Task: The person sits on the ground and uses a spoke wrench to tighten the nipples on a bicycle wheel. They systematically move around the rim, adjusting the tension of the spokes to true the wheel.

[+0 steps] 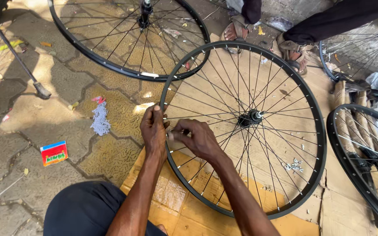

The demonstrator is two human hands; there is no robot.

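Leftmost, a small red box [54,153] and a heap of pale nipples [100,119] lie on the paving. Next, the left hand [154,131] has its grip closed on the black rim [171,87] at the wheel's left edge, mid-frame. Just right, the right hand [200,139] pinches its fingers together on a spoke end beside the rim. Doing this well likely means keeping the rim steady and the spoke straight. Farther right sit the hub [251,117] and cardboard [311,78].
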